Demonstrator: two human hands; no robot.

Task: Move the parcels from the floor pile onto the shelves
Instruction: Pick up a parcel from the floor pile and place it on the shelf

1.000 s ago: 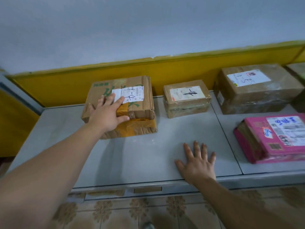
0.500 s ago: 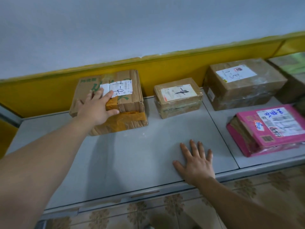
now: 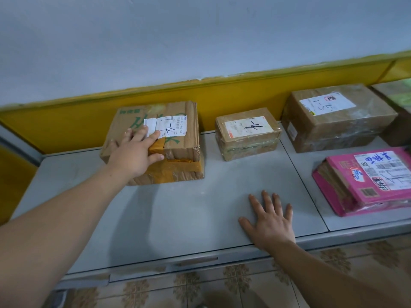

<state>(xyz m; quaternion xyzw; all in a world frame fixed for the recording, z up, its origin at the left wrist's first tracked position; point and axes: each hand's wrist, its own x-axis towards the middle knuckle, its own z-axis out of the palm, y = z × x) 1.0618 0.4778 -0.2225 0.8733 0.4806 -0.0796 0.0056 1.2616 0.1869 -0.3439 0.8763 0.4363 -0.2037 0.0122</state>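
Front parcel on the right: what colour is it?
The parcel is pink, with a white label; the head view shows it best.

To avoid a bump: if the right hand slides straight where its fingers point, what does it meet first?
Most likely the small brown parcel, across bare shelf from the right hand; depth is unclear.

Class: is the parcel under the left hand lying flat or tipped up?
Flat: the parcel sits on the grey shelf, label facing up, left hand resting on top.
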